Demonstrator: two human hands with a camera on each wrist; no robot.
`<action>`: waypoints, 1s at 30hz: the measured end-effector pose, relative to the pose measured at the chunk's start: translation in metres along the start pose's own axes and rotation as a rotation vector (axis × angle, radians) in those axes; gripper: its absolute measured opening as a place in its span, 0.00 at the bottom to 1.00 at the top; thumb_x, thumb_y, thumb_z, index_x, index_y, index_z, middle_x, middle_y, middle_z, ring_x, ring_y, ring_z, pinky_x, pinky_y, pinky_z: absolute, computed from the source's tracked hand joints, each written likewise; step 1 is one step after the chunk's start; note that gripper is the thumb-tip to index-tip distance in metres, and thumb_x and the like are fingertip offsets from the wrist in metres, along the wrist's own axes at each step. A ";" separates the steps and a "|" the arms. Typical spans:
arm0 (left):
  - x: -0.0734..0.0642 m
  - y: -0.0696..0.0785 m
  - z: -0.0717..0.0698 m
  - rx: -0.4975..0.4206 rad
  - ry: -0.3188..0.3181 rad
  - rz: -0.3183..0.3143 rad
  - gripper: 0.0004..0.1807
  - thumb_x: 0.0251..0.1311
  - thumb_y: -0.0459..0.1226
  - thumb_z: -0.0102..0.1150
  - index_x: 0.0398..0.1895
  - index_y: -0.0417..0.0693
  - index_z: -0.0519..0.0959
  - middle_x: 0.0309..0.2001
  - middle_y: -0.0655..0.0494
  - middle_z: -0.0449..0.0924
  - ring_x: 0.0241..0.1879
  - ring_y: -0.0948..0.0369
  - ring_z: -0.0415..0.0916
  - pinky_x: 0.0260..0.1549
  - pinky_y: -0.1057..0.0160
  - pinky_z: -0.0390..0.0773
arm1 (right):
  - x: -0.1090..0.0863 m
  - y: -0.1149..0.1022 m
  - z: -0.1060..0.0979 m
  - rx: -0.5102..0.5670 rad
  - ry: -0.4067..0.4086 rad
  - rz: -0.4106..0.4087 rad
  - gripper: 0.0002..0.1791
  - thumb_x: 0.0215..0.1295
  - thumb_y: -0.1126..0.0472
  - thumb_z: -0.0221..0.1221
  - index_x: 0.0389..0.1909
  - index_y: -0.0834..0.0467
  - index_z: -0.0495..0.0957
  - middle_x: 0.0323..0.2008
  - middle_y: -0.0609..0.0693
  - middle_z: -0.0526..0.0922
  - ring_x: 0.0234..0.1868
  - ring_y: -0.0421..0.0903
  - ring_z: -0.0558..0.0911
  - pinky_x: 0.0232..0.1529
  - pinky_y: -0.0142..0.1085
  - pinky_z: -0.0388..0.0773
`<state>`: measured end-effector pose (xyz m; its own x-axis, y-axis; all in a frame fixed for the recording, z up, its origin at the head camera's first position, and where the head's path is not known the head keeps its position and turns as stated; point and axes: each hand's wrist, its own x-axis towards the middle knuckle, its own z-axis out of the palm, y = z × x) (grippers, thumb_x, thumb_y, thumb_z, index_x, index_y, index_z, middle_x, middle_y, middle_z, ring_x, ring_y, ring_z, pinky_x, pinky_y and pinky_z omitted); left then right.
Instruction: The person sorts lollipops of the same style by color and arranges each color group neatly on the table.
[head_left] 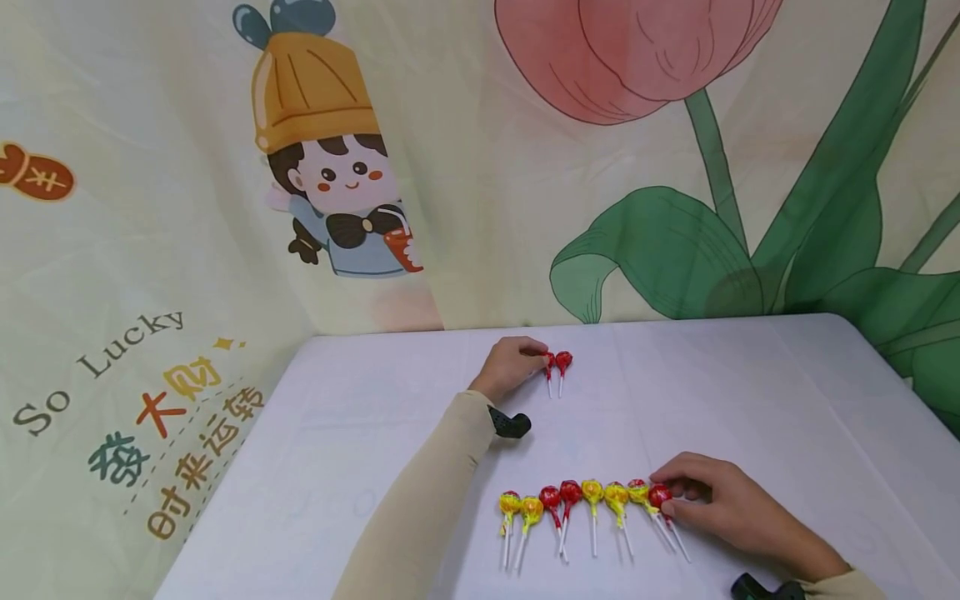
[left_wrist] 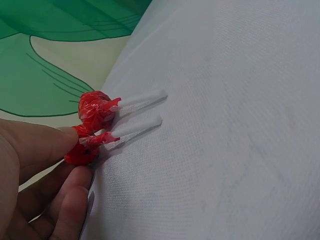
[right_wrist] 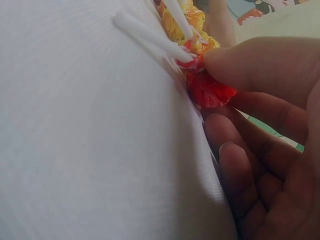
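At the far side of the table, my left hand (head_left: pixel 512 367) pinches the head of a red-wrapped lollipop (left_wrist: pixel 82 154) between thumb and fingers. Right beside it lies a second red lollipop (left_wrist: pixel 96 111), its white stick pointing the same way. My right hand (head_left: pixel 723 504) pinches another red lollipop (right_wrist: pixel 211 91) at the right end of a near row, thumb on the wrapper. Against that one lies a yellow-and-red lollipop (head_left: pixel 638 490). Further left in the row come yellow lollipops (head_left: pixel 617 494), a pair of red lollipops (head_left: pixel 571 492) and more yellow ones (head_left: pixel 532 509), sticks toward me.
A white cloth covers the table (head_left: pixel 750 392), whose far edge meets a printed backdrop (head_left: pixel 480 208) with a tulip and a cartoon figure. Black wrist devices (head_left: pixel 512 423) sit at both sleeves. My left forearm (head_left: pixel 420 508) reaches past the row's left end.
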<state>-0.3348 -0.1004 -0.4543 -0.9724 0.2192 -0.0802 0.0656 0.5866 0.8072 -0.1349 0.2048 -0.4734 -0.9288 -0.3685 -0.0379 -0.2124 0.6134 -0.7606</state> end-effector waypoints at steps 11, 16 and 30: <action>0.004 -0.005 -0.001 -0.019 -0.013 -0.031 0.11 0.64 0.43 0.65 0.49 0.58 0.86 0.47 0.63 0.82 0.52 0.59 0.74 0.55 0.55 0.73 | 0.000 -0.002 -0.001 -0.007 0.003 0.000 0.14 0.61 0.54 0.69 0.48 0.46 0.83 0.41 0.40 0.79 0.38 0.40 0.76 0.39 0.30 0.76; 0.004 -0.004 -0.001 -0.038 -0.007 -0.045 0.11 0.65 0.43 0.65 0.49 0.57 0.86 0.46 0.63 0.82 0.50 0.59 0.75 0.53 0.56 0.74 | 0.001 0.000 -0.001 -0.007 0.008 -0.012 0.13 0.62 0.53 0.69 0.48 0.45 0.83 0.41 0.40 0.79 0.37 0.39 0.76 0.39 0.30 0.76; -0.001 -0.007 -0.002 -0.080 0.000 -0.044 0.12 0.67 0.44 0.63 0.50 0.55 0.85 0.44 0.61 0.82 0.44 0.60 0.77 0.45 0.59 0.77 | 0.000 0.003 0.001 0.000 0.011 -0.006 0.13 0.61 0.54 0.69 0.47 0.45 0.83 0.40 0.40 0.79 0.37 0.39 0.76 0.39 0.30 0.76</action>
<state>-0.3345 -0.1070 -0.4588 -0.9739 0.1947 -0.1168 0.0046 0.5314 0.8471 -0.1351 0.2059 -0.4763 -0.9307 -0.3647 -0.0267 -0.2178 0.6114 -0.7608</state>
